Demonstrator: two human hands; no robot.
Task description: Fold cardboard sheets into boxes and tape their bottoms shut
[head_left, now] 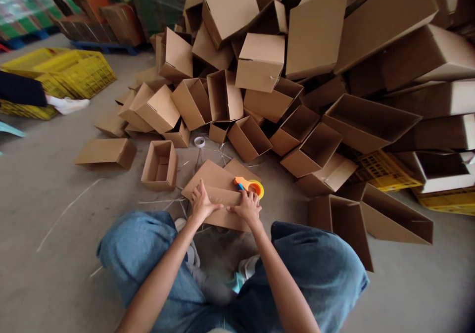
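Note:
A flattish cardboard box (211, 175) with folded flaps sits on the floor between my knees. My left hand (202, 205) rests on its near flap, fingers spread and thumb stretched to the right. On the right end of the same flap is my right hand (248, 208), its thumb pointing left toward the other thumb. Its fingers curl at an orange tape dispenser (243, 182) with a yellow-rimmed roll and a blue part. The fingers partly hide the dispenser's near side.
A big heap of open cardboard boxes (260, 63) fills the far side and right. A small open box (160, 165) and a tape roll (199, 142) lie nearby. Yellow crates (81, 71) and another person's leg (22, 89) are at left. Loose strips (67, 207) litter the floor.

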